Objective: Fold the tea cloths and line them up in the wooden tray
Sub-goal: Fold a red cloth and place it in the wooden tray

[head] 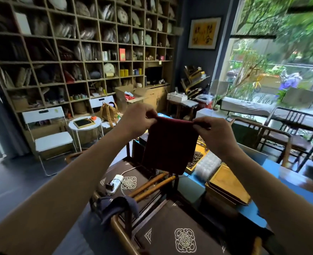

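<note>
tea cloth (170, 144): dark red | hanging flat, upright | wooden tray (229, 186): on blue table, lower right

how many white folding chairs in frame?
2. One white folding chair stands at the left, before the shelving. The second is farther back beside the round white table, with a backpack in front of it. Others may be hidden.

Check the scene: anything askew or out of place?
One oddity: a dark blue cloth is slung crumpled over a wooden chair arm, unfolded. The dark red tea cloth hangs straight between both hands.
</note>
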